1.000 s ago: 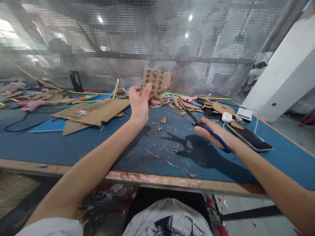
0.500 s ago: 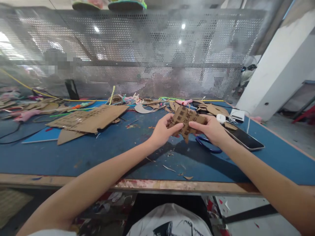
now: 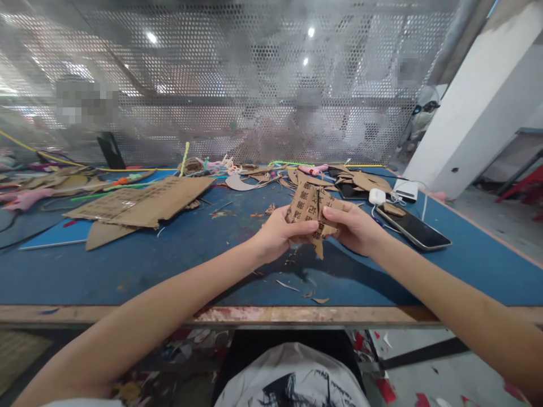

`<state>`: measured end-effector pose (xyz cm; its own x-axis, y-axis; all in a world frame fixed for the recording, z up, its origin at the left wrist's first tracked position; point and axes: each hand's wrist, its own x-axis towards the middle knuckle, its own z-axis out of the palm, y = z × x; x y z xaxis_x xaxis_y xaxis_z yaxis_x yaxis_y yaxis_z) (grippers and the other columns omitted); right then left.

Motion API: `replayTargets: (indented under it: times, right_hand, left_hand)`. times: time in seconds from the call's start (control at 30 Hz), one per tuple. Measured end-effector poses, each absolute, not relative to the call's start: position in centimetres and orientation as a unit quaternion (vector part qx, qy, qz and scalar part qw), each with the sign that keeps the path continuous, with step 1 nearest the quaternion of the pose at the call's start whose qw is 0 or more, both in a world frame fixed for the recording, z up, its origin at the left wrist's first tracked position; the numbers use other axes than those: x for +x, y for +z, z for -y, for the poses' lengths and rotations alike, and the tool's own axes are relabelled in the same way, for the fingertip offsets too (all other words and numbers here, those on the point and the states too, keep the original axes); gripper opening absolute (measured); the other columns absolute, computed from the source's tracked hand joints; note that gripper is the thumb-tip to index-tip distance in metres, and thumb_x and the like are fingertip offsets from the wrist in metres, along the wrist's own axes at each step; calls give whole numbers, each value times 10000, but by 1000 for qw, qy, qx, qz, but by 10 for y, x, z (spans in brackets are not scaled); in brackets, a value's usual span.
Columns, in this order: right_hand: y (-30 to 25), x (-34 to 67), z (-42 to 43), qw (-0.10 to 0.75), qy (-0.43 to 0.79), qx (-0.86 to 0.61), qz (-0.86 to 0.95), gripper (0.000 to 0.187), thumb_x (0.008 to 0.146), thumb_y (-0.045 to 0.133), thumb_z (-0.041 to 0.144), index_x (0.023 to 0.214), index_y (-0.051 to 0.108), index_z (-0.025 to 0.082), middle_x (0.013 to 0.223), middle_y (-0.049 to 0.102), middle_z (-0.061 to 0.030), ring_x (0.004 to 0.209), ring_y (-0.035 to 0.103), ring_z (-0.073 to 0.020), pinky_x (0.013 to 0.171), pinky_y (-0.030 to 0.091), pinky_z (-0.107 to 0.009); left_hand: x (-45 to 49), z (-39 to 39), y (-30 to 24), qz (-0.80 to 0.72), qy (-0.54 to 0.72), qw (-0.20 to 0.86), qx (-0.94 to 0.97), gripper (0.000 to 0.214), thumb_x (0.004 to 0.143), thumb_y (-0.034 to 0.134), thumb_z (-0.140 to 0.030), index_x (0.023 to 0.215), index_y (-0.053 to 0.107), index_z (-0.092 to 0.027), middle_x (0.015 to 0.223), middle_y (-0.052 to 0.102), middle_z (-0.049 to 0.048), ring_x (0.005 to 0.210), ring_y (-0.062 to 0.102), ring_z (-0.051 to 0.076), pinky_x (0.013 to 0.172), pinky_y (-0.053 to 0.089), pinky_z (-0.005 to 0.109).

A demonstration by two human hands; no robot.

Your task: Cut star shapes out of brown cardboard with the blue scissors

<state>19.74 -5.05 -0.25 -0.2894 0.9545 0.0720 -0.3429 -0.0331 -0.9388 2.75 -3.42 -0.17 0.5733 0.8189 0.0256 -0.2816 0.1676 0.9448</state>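
A small piece of brown cardboard [image 3: 307, 203] with dark printed characters is held up over the blue table. It is creased down the middle, and a narrow pointed end hangs below. My left hand [image 3: 282, 233] grips its left side, thumb across the front. On the right side my right hand [image 3: 350, 225] pinches it, with the thumb near the crease. The other fingers of both hands are mostly behind the cardboard. Thin scraps [image 3: 321, 301] lie on the table below the hands.
Large cardboard sheets [image 3: 169, 198] lie to the left, a pink glue gun [image 3: 31, 199] beyond them. A phone [image 3: 418, 226] and a white earphone case [image 3: 377, 196] sit at the right. Cardboard offcuts line the back, before a perforated metal screen [image 3: 254, 85].
The cardboard has been bent along its middle, and its two halves now angle apart. My hands have come closer together. The view has shifted slightly, and the blue scissor handle is now mostly hidden.
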Motion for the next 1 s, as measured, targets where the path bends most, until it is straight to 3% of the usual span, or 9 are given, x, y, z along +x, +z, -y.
replayTargets:
  times: [0.17, 0.27, 0.37, 0.43, 0.5, 0.6, 0.7, 0.83, 1.0]
  right_hand:
    - [-2, 193, 52, 518, 665, -273, 464, 325, 623, 789, 433, 762, 603, 205, 653, 619, 32, 543, 554, -98, 522, 490, -217]
    - [0, 201, 45, 543, 592, -307, 510, 353, 697, 699, 516, 768, 536, 211, 693, 598, 21, 533, 524, -94, 528, 480, -234]
    - [-2, 223, 31, 545, 362, -456, 603, 334, 777, 603, 511, 905, 477, 230, 769, 603, -13, 570, 547, -151, 557, 490, -319]
    - [-5, 239, 22, 487, 140, -557, 657, 431, 723, 664, 455, 1024, 487, 202, 949, 618, -101, 862, 608, -267, 748, 503, -431]
    - [-7, 247, 18, 446, 33, -586, 676, 484, 694, 681, 457, 1050, 517, 174, 1104, 588, -166, 1065, 554, -335, 876, 458, -492]
    - [-5, 242, 21, 422, 212, -535, 700, 424, 787, 582, 514, 1047, 552, 181, 906, 657, -95, 834, 644, -244, 734, 524, -401]
    - [-3, 227, 30, 356, 414, -463, 698, 322, 778, 631, 478, 884, 613, 173, 574, 609, 13, 508, 591, -138, 505, 491, -260]
    - [-3, 218, 34, 401, 525, -446, 604, 288, 655, 781, 391, 741, 636, 158, 627, 689, -10, 517, 641, -114, 516, 530, -218]
    - [-9, 211, 33, 553, 544, -399, 488, 358, 563, 850, 388, 751, 630, 176, 680, 732, -15, 604, 709, -145, 572, 583, -221]
  left_hand:
    - [26, 36, -1, -195, 373, 746, 516, 377, 545, 858, -271, 840, 669, -133, 772, 721, 39, 737, 693, 167, 703, 557, 270]
    - [25, 35, 1, -188, 368, 749, 518, 378, 552, 855, -252, 845, 650, -130, 761, 707, 29, 704, 680, 152, 672, 559, 257]
    - [25, 30, 2, -231, 336, 740, 534, 463, 591, 834, -222, 981, 594, -155, 821, 707, 40, 694, 681, 163, 618, 566, 276]
    - [24, 23, 1, -271, 314, 719, 558, 503, 602, 822, -211, 1023, 550, -171, 875, 705, 50, 736, 690, 190, 615, 574, 310]
    - [21, 15, 0, -320, 305, 669, 597, 460, 598, 814, -207, 973, 551, -167, 859, 696, 39, 734, 685, 188, 602, 571, 312]
    - [14, 3, 2, -360, 256, 585, 680, 336, 579, 808, -200, 845, 611, -143, 758, 670, 8, 654, 655, 155, 556, 548, 274]
    - [6, -5, 7, -341, 220, 547, 732, 391, 535, 823, -171, 894, 670, -144, 751, 675, 7, 638, 645, 144, 547, 526, 247]
    - [0, -14, 14, -317, 375, 576, 654, 573, 557, 823, -193, 1092, 616, -185, 796, 700, 15, 659, 655, 129, 602, 527, 241]
    - [3, -16, 11, -282, 431, 655, 553, 391, 658, 775, -338, 969, 629, -151, 819, 705, 53, 730, 677, 149, 689, 552, 286]
